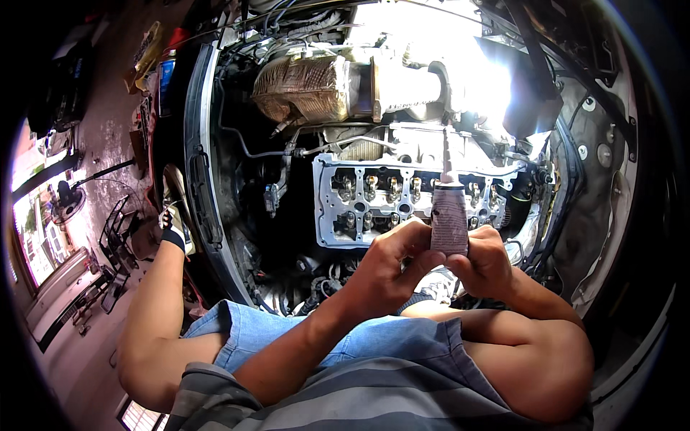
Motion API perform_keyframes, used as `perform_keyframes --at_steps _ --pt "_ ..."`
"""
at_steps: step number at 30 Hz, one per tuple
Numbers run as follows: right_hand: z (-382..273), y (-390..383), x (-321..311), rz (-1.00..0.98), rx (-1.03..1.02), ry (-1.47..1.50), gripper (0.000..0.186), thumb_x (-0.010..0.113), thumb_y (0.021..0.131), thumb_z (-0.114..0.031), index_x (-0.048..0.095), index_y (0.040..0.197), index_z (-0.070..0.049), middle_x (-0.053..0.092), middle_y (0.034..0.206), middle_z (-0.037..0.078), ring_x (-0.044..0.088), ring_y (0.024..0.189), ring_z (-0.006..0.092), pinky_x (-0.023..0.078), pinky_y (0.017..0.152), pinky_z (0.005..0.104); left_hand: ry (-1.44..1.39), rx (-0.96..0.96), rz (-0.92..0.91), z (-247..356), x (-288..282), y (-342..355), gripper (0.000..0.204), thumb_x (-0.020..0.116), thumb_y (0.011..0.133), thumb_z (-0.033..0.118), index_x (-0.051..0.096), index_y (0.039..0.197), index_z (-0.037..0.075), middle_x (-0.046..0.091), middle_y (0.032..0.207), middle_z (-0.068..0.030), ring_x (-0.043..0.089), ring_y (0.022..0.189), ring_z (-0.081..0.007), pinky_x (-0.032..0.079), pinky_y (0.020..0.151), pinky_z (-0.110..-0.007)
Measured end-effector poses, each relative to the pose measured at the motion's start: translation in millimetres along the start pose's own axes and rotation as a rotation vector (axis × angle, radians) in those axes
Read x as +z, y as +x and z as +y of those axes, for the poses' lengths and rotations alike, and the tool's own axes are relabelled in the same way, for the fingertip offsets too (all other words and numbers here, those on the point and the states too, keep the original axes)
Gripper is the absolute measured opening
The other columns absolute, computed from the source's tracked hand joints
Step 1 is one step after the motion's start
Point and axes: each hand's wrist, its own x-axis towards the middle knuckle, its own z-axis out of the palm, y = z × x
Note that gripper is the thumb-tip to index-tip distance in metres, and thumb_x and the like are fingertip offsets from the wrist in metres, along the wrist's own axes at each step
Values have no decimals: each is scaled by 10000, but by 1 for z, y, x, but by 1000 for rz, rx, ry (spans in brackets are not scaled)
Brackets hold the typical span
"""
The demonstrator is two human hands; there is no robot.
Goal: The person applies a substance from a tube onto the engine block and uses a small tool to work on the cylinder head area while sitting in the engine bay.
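A pale sealant tube [450, 219] with a long tapered nozzle [447, 159] is gripped between both hands, its tip pointing away from me. My left hand [399, 262] holds its lower left side, fingers curled and thumb pressed on the near face. On the right side my right hand [485, 264] does the same, and the two thumbs almost meet. Beneath and beyond the tube lies an open engine cylinder head [325, 208], its valve gear showing in rows. Tube and hands cover part of its right half. Whether the nozzle touches anything, I cannot tell.
Behind the cylinder head sits a foil-wrapped exhaust part [302, 87], beside a glaring lamp [489, 72]. A metal pipe [334, 149] crosses in between. The car's front frame [203, 158] runs along the left. My legs [521, 352] rest over the near side of the engine bay.
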Motion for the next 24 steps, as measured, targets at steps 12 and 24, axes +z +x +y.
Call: perform_keyframes --at_steps 12,24 --pt "-9 -2 2 -51 254 223 162 537 888 -161 567 879 -2 452 565 54 411 478 141 349 471 301 339 -93 14 28 3 2 204 508 920 170 504 934 -33 560 737 -205 567 661 -350 441 611 -400" --pt "-7 -6 1 8 457 587 244 527 943 -157 569 1078 42 632 809 57 576 654 67 480 559 210 191 -71 -32 15 9 3 143 473 942 132 517 936 -4 562 710 -166 560 595 -305 435 552 -360"
